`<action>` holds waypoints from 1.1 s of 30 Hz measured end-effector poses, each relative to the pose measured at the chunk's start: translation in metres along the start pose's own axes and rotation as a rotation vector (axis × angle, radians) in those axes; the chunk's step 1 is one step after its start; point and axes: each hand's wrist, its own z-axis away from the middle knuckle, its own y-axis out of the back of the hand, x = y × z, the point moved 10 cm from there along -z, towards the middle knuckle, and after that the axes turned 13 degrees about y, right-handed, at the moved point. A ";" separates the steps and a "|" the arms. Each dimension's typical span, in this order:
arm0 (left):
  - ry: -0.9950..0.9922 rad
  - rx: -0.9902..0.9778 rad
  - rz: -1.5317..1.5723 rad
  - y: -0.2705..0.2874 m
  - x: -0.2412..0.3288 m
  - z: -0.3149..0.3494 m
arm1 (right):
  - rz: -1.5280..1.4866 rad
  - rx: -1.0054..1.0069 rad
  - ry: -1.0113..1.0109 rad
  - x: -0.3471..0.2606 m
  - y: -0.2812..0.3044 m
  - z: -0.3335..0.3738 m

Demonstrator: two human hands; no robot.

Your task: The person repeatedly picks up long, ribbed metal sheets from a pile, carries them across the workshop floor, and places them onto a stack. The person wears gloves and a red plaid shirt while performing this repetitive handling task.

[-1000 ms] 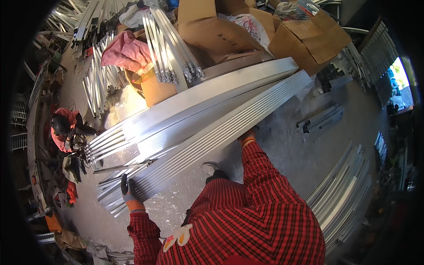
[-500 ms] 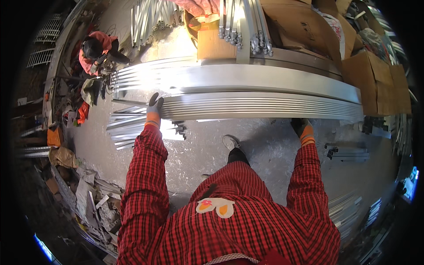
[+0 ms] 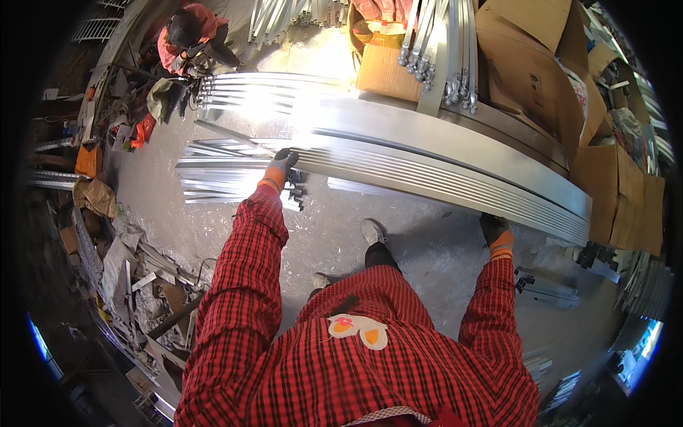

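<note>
A long stack of silvery aluminium profiles runs across in front of me, from the left middle to the right. My left hand, in a dark glove with an orange cuff, grips the near edge of the stack at its left part. My right hand, gloved the same way, holds the near edge further right. Both red plaid sleeves reach up from the lower edge. My shoes stand on the grey floor just below the stack.
Shorter profiles lie on the floor at left. Cardboard boxes stand behind and to the right. Another person in red crouches at the upper left. Scrap and debris line the left side. Small metal brackets lie at right.
The view has swung right, so the stack now slopes down to the right. Both hands keep their hold on the near edge of the profiles.
</note>
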 end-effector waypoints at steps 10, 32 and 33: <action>-0.188 0.014 -0.250 0.020 -0.028 -0.038 | -0.103 0.087 -0.039 0.003 -0.011 -0.014; 0.141 0.377 0.157 0.100 -0.471 0.300 | -0.029 -0.784 -0.361 -0.109 -0.352 0.043; 0.157 0.422 0.275 0.111 -0.503 0.327 | -0.066 -0.815 -0.334 -0.128 -0.387 0.054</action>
